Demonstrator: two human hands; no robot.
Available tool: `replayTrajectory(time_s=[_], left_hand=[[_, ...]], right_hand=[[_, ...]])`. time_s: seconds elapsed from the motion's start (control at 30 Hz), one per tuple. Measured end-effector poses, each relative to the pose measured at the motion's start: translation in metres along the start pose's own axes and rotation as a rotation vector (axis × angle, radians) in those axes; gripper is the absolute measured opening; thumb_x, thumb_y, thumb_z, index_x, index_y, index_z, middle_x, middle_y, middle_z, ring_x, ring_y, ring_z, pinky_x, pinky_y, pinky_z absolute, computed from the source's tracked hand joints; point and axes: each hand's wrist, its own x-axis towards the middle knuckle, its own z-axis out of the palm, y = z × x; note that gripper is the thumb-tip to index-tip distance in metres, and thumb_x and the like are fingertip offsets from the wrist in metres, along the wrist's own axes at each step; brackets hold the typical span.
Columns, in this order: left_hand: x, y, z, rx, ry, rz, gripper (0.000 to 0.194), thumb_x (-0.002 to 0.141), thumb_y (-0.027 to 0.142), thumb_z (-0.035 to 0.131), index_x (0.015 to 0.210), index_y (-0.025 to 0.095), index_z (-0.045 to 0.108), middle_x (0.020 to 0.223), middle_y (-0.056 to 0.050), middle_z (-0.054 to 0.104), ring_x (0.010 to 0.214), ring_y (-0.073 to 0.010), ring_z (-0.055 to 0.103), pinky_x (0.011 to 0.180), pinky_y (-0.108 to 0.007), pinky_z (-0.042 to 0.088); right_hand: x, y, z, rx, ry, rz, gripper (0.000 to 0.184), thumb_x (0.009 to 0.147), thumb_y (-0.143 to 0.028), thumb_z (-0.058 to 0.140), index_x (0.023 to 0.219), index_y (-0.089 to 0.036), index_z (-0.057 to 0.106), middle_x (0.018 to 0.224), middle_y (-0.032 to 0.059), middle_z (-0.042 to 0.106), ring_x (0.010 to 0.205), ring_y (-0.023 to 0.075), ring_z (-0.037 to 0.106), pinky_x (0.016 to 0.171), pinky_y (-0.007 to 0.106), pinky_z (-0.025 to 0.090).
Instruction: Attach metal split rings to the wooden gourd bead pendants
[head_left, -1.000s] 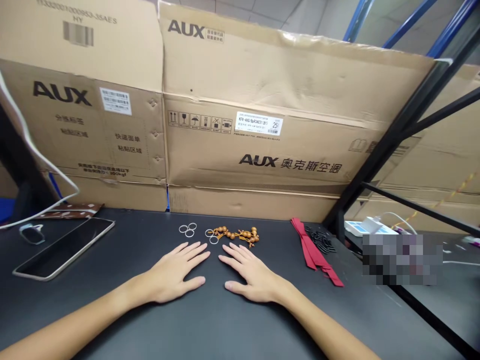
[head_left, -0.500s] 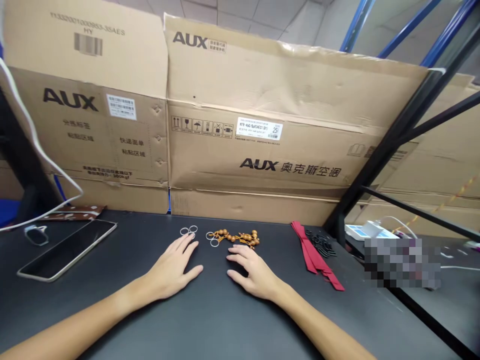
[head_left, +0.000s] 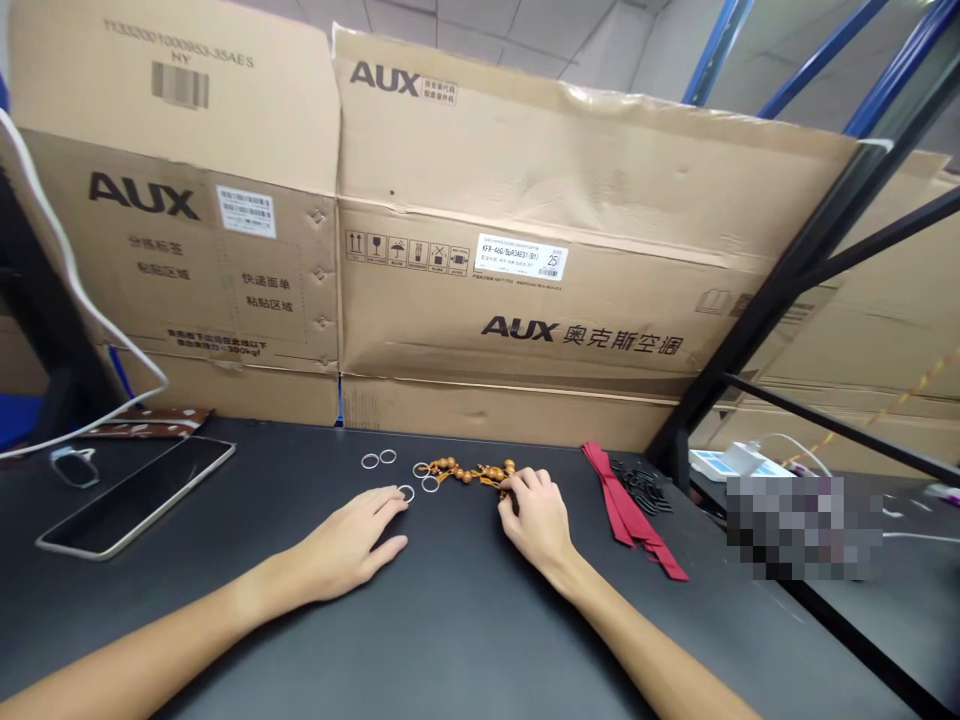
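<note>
Little looks done — the left hand (head_left: 349, 545), thumb spread, touches a ring (head_left: 412, 495), the right hand (head_left: 541, 515) curls at the beads (head_left: 466, 477), grip unclear, and two farther rings (head_left: 379, 459) lie untouched.

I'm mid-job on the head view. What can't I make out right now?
In the head view:
- Right hand: it hides whether its fingers pinch the brown beads or only touch them.
- White ring: partly covered by the left hand; whether it's pressed is unclear.
- Pixelated patch: blurring hides what lies there.
- White label: its finest print is too small.
</note>
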Motion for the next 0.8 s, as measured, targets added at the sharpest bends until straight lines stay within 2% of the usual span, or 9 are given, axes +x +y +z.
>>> replayTrajectory(time_s=[0.3, 0.47, 0.6, 0.7, 0.8], left_hand=[[0.001, 0.001, -0.001, -0.011, -0.013, -0.004, 0.041, 0.098, 0.043, 0.044, 0.128, 0.018, 0.057, 0.139, -0.012, 0.055, 0.132, -0.029, 0.048, 0.11, -0.044, 0.041], [0.001, 0.0, 0.0, -0.016, -0.003, -0.004, 0.041, 0.098, 0.044, 0.045, 0.129, 0.019, 0.056, 0.139, -0.011, 0.055, 0.131, -0.0285, 0.049, 0.11, -0.044, 0.042], [0.001, 0.001, -0.001, -0.011, -0.024, -0.01, 0.042, 0.098, 0.043, 0.045, 0.129, 0.017, 0.055, 0.14, -0.013, 0.054, 0.131, -0.0288, 0.049, 0.109, -0.045, 0.042], [0.001, 0.001, -0.002, -0.027, -0.025, -0.002, 0.041, 0.098, 0.04, 0.046, 0.131, 0.018, 0.054, 0.139, -0.013, 0.055, 0.13, -0.028, 0.05, 0.109, -0.044, 0.042], [0.001, 0.001, 0.0, -0.078, -0.018, 0.03, 0.037, 0.098, 0.036, 0.047, 0.131, 0.021, 0.054, 0.136, -0.009, 0.058, 0.126, -0.0258, 0.054, 0.107, -0.041, 0.045]], right_hand=[[-0.002, -0.004, 0.002, -0.032, -0.004, -0.037, 0.016, 0.085, -0.018, 0.055, 0.092, -0.021, 0.068, 0.098, 0.0113, 0.059, 0.092, 0.0275, 0.047, 0.075, 0.038, 0.04], [-0.004, -0.008, 0.002, 0.076, -0.058, -0.024, 0.014, 0.085, -0.015, 0.054, 0.084, -0.02, 0.067, 0.1, 0.0099, 0.059, 0.094, 0.0268, 0.048, 0.075, 0.038, 0.041], [-0.005, -0.014, -0.003, 0.221, -0.039, -0.091, 0.015, 0.082, -0.01, 0.052, 0.079, -0.019, 0.064, 0.096, 0.0081, 0.058, 0.092, 0.0244, 0.05, 0.077, 0.037, 0.042], [-0.006, -0.017, -0.006, 0.292, -0.008, -0.123, 0.017, 0.083, -0.011, 0.05, 0.085, -0.02, 0.065, 0.095, 0.0075, 0.058, 0.09, 0.0236, 0.051, 0.079, 0.038, 0.044], [-0.006, -0.018, -0.006, 0.3, -0.037, -0.141, 0.016, 0.086, -0.016, 0.053, 0.094, -0.021, 0.066, 0.098, 0.008, 0.058, 0.093, 0.025, 0.051, 0.08, 0.04, 0.046]])
